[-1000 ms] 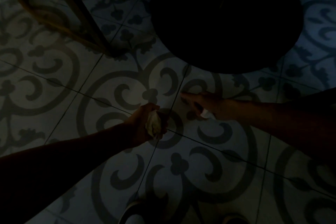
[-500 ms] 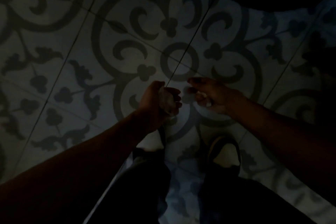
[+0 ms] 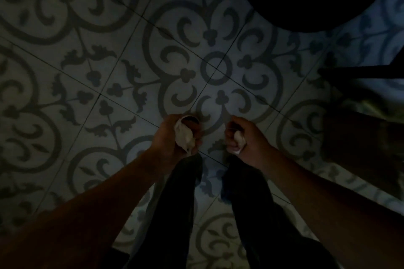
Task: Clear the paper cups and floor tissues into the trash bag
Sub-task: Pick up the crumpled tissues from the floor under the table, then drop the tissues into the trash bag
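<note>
White tissue, unmarked, in left hand grip

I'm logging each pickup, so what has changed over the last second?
The right hand, a second ago stretched out to a small white tissue on the floor tiles, has closed round that small tissue and drawn back toward the body. The view has lifted, as if the person straightened up. The left hand still grips its crumpled tissue wad.

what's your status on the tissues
Left hand shut on big tissue wad. Right hand shut on small tissue. Trash bag not in view.
</note>
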Action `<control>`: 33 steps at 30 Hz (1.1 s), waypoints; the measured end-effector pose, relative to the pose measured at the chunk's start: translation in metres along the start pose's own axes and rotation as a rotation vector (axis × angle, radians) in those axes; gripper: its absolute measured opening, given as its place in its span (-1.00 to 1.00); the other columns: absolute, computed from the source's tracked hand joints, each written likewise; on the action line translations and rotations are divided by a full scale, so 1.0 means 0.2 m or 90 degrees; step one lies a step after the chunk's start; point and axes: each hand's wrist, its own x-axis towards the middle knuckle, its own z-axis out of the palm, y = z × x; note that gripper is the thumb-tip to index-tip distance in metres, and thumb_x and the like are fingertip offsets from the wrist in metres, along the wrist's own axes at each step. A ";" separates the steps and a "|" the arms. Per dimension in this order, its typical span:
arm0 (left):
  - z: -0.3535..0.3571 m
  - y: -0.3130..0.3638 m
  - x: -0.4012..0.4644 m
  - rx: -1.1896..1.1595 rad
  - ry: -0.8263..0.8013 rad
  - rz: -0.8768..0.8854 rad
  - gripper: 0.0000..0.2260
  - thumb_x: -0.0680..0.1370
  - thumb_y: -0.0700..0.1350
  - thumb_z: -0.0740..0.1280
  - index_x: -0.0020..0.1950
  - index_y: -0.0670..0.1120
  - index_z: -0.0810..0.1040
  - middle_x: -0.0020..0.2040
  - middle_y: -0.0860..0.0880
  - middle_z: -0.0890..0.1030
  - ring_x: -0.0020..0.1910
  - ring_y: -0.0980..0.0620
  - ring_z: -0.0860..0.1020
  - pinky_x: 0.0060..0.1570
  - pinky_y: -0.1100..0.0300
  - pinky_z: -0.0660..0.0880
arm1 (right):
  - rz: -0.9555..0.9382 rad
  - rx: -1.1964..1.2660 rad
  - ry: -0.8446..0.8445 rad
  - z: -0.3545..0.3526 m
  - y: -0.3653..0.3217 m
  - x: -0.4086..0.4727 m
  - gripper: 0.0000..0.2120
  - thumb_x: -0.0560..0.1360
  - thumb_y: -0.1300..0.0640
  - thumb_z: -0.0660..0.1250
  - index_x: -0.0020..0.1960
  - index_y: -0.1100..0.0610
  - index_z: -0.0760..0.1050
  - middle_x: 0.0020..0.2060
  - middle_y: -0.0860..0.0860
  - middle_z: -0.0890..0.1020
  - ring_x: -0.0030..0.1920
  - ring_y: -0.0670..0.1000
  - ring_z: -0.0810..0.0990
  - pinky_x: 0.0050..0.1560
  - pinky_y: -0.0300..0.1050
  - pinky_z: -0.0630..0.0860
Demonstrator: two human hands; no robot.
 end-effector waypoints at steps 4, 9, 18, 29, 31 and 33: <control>-0.05 0.13 -0.26 0.009 -0.015 0.028 -0.54 0.59 0.01 0.03 -0.26 -0.23 0.56 -0.40 -0.14 0.58 -0.39 -0.07 0.51 -0.34 0.17 0.42 | 0.006 -0.009 -0.007 0.09 -0.02 -0.24 -0.71 0.50 -0.03 0.23 -0.33 0.11 0.43 -0.53 -0.03 0.48 -0.58 -0.07 0.32 -0.58 -0.30 0.14; -0.04 0.28 -0.52 -0.009 -0.026 0.051 -0.56 0.60 0.04 0.07 -0.17 -0.23 0.58 -0.33 -0.15 0.60 -0.38 -0.06 0.56 -0.25 0.11 0.45 | -0.023 -0.021 0.019 0.27 -0.15 -0.49 -0.69 0.51 0.01 0.26 -0.36 0.12 0.49 -0.50 0.00 0.51 -0.57 -0.06 0.38 -0.59 -0.33 0.19; 0.20 0.46 -0.86 0.005 -0.043 0.059 -0.59 0.62 -0.01 0.06 -0.15 -0.25 0.55 -0.26 -0.21 0.61 -0.21 -0.15 0.52 -0.16 0.06 0.49 | -0.150 -0.036 -0.037 0.50 -0.40 -0.86 -0.77 0.51 0.06 0.28 -0.30 0.11 0.47 -0.38 0.02 0.51 -0.49 -0.08 0.43 -0.52 -0.25 0.27; 0.64 0.32 -0.97 0.074 -0.049 0.042 -0.58 0.62 0.06 0.02 -0.04 -0.23 0.51 -0.10 -0.24 0.55 -0.17 -0.18 0.53 -0.18 -0.03 0.46 | -0.134 0.120 -0.009 0.02 -0.39 -1.15 -0.83 0.45 0.05 0.35 -0.22 0.15 0.52 -0.32 0.06 0.55 -0.33 0.01 0.50 -0.47 -0.24 0.41; 0.74 0.24 -0.98 0.093 -0.067 0.053 -0.63 0.58 0.04 0.11 -0.05 -0.25 0.52 -0.14 -0.23 0.56 -0.26 -0.13 0.59 -0.25 0.03 0.55 | -0.155 0.136 -0.008 -0.13 -0.38 -1.19 -0.83 0.45 0.05 0.36 -0.21 0.16 0.53 -0.31 0.07 0.56 -0.35 0.02 0.52 -0.50 -0.24 0.43; 0.88 0.14 -1.00 0.123 -0.075 0.034 -0.62 0.56 0.03 0.11 -0.05 -0.26 0.52 -0.14 -0.23 0.56 -0.24 -0.13 0.60 -0.27 0.09 0.59 | -0.175 0.161 -0.013 -0.30 -0.38 -1.24 -0.82 0.46 0.05 0.35 -0.19 0.16 0.52 -0.33 0.07 0.56 -0.37 0.02 0.52 -0.52 -0.24 0.41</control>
